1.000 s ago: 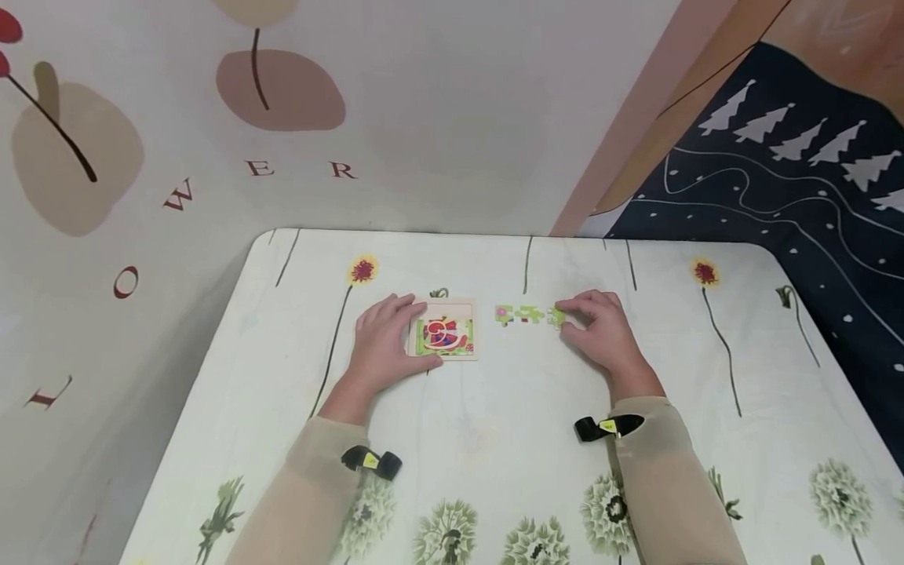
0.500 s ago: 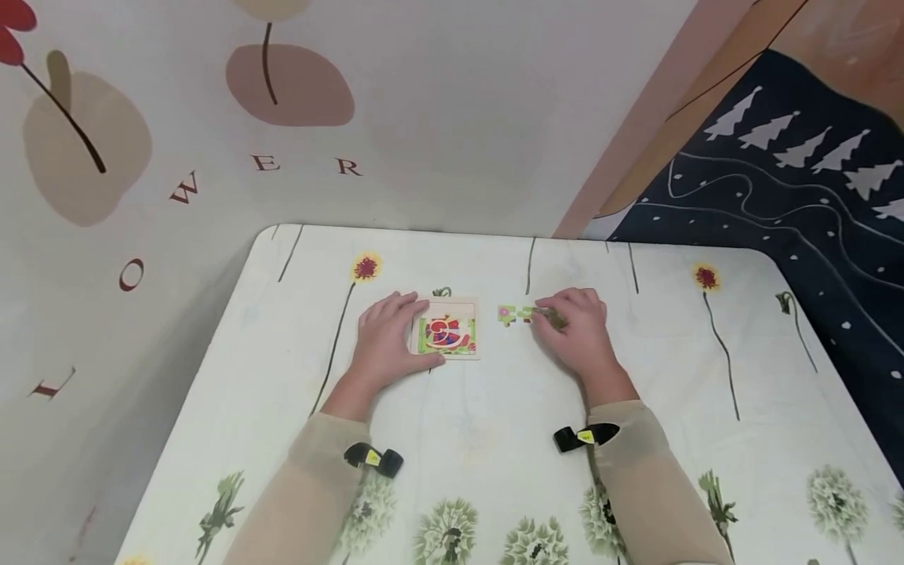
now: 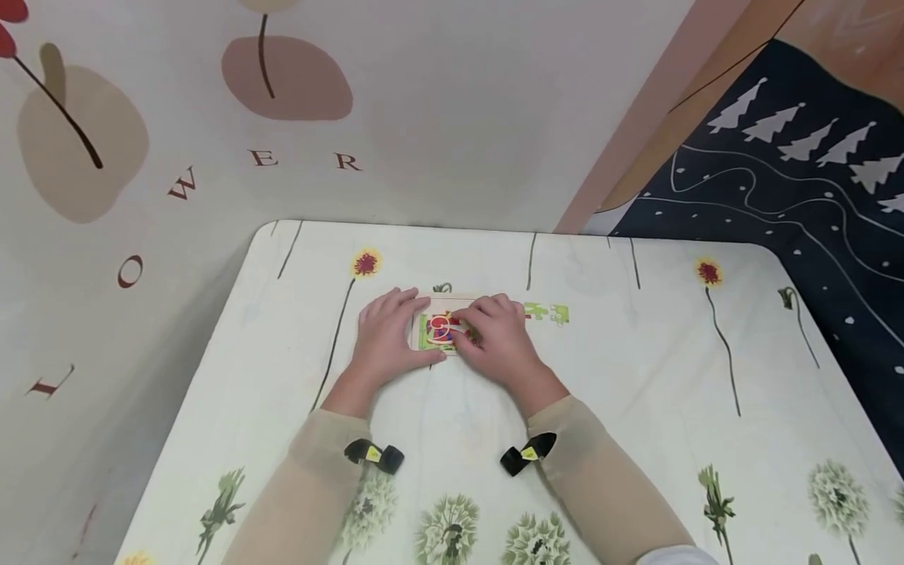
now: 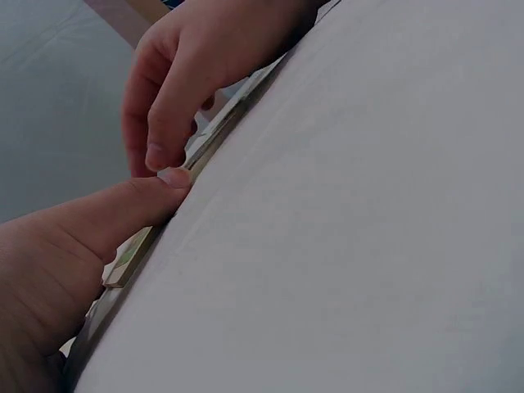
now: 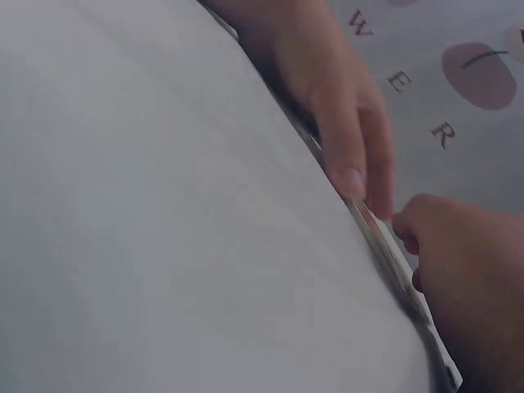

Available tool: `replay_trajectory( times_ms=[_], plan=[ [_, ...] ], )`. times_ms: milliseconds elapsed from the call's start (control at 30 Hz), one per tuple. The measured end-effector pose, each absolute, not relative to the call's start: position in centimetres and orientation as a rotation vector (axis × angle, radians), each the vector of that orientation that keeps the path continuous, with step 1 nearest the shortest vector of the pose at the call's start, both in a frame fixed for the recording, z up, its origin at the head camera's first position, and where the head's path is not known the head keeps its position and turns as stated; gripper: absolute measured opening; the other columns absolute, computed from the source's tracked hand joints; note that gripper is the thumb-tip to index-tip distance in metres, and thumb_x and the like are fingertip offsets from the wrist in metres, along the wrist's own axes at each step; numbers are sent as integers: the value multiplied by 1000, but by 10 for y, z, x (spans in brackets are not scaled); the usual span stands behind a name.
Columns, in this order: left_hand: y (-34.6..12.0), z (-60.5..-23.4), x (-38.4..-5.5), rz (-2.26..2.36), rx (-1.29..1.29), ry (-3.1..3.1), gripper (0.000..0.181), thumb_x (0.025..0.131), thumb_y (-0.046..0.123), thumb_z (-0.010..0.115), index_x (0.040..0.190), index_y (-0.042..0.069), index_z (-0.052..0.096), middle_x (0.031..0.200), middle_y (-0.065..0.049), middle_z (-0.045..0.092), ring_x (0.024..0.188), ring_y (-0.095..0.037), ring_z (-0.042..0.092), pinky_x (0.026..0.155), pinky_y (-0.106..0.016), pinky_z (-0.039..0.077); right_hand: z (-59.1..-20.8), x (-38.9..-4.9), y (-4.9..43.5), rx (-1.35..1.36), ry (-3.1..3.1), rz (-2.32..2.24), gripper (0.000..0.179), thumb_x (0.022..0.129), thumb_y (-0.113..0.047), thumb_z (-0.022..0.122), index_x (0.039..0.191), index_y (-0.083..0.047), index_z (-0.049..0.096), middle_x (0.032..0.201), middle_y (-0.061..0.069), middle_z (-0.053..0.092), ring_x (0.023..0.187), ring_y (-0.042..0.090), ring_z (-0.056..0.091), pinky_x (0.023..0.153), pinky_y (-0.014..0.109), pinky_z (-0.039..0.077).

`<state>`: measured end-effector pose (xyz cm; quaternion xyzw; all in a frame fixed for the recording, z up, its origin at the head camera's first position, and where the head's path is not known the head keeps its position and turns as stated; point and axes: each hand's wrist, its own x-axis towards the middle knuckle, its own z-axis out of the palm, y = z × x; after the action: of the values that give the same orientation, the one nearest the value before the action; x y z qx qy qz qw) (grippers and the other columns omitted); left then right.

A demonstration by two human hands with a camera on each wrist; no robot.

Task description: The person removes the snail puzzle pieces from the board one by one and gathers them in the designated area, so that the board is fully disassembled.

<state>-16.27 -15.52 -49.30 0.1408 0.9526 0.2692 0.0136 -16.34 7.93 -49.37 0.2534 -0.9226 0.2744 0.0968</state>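
Note:
A small square wooden jigsaw puzzle (image 3: 439, 328) lies on the table, a red snail-like picture and green edges showing in its pale frame. The left hand (image 3: 387, 335) grips the frame's left side, thumb along the near edge and fingers at the far corner. Over the puzzle's right half, the right hand (image 3: 498, 339) has its curled forefinger and thumb tips at the picture; I cannot tell whether a piece is pinched. Both hands meet close to the frame in the left wrist view, where the left thumb (image 4: 147, 206) lies along its edge.
Two loose green puzzle pieces, a middle one (image 3: 537, 311) and a right one (image 3: 559, 314), lie just beyond the right hand. The flower-printed tablecloth (image 3: 452, 424) covers the table, whose far edge meets a decorated wall (image 3: 452, 141).
The right hand has moved left from the loose pieces to the puzzle, uncovering the right-hand pieces and hiding the pink-flower piece's spot. The left hand stays on the frame.

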Motion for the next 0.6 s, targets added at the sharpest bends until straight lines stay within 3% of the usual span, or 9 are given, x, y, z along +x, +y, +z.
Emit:
replay_trajectory(
  times_ms=[200, 367, 600],
  plan=[
    [-154, -494, -163, 881, 466, 2989, 94, 74, 56, 93, 151, 14, 60, 164, -10, 45, 155, -36, 29, 124, -61, 17, -494, -161, 53, 714, -2753, 811, 22, 103, -27, 66, 119, -20, 80, 108, 0, 63, 106, 25, 52, 99, 57, 36],
    [-154, -495, -163, 887, 450, 2980, 92, 74, 53, 92, 152, 16, 60, 164, -9, 45, 156, -36, 29, 124, -60, 17, -495, -161, 42, 621, -2851, 761, 27, 104, -30, 64, 126, -22, 76, 112, -1, 59, 107, 24, 49, 105, 68, 30],
    [-154, -493, -161, 885, 435, 2979, 92, 74, 50, 91, 152, 15, 59, 164, -11, 45, 156, -38, 29, 124, -62, 17, -495, -161, 39, 616, -2866, 742, 30, 104, -29, 64, 130, -19, 75, 108, -3, 58, 106, 23, 48, 105, 62, 30]
  ],
)
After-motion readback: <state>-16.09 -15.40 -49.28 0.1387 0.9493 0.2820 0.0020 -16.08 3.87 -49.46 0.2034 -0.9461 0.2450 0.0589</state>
